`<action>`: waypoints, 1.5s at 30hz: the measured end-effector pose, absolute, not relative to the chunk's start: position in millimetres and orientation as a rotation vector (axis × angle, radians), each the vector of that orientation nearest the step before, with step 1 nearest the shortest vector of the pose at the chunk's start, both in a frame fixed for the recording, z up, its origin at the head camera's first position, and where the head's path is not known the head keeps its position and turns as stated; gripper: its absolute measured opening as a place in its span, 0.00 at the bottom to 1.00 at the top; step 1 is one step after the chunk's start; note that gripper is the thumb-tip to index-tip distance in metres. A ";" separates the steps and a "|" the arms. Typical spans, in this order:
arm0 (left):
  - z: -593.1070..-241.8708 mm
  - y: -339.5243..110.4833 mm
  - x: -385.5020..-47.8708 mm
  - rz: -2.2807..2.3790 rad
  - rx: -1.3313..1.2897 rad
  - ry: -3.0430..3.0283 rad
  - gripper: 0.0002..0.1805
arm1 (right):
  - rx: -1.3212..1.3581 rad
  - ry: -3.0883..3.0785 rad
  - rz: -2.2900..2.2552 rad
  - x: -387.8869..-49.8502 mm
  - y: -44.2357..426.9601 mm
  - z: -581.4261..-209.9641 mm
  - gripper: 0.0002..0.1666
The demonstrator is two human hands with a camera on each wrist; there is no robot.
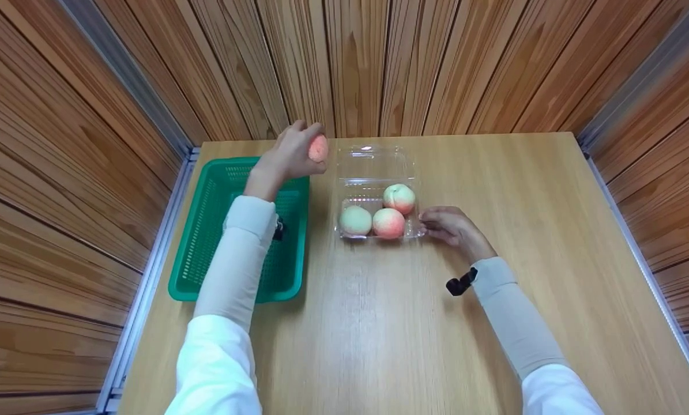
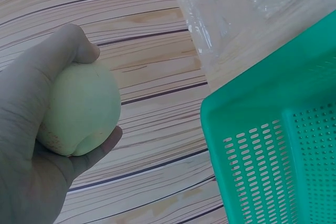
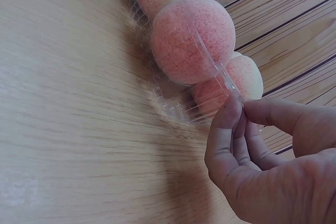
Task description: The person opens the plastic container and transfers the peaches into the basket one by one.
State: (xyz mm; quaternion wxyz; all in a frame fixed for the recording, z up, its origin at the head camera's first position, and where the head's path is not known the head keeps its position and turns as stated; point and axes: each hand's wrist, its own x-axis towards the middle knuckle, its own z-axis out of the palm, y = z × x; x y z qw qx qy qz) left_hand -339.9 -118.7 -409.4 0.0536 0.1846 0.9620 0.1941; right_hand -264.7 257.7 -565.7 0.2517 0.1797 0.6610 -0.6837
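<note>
Three wood-plank walls (image 1: 356, 69) border a pale wooden table (image 1: 390, 334). At left stands a green perforated basket (image 1: 304, 259), partly hidden by a sleeve (image 1: 234, 259). Near its far right corner, the left hand (image 1: 289, 153) curls its fingers round a peach (image 1: 319, 148). Next, an open clear plastic box (image 1: 376, 166) holds three more peaches (image 1: 356, 221); the right hand (image 1: 454, 227) pinches its right edge.

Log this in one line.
left grip: holds peach; right grip: pinches clear container; lid: open; inside: three peaches; green basket: left of container
</note>
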 end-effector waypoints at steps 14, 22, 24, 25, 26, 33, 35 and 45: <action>-404.5 -127.5 -338.0 0.598 0.525 2.914 0.44 | 0.500 1.791 -1.859 -264.4 258.9 -563.9 0.13; -404.7 -130.7 -339.6 0.599 0.482 2.904 0.46 | 0.470 1.811 -1.868 -263.8 258.9 -563.5 0.09; -404.2 -131.3 -339.7 0.594 0.461 2.896 0.46 | 0.437 1.810 -1.894 -263.8 258.2 -564.7 0.04; -403.7 -131.7 -339.4 0.591 0.451 2.891 0.46 | 0.421 1.809 -1.911 -263.6 257.6 -565.2 0.03; -403.2 -132.2 -339.2 0.587 0.441 2.886 0.46 | 0.406 1.806 -1.929 -263.7 257.3 -566.2 0.05; -401.6 -137.0 -339.2 0.605 0.450 2.890 0.46 | 0.379 1.831 -1.913 -263.3 257.5 -566.3 0.06; -401.0 -138.2 -339.0 0.604 0.461 2.899 0.45 | 0.383 1.835 -1.902 -263.4 257.2 -565.5 0.06; -400.8 -144.1 -340.0 0.620 0.498 2.926 0.42 | 0.429 1.836 -1.868 -262.9 258.0 -563.8 0.06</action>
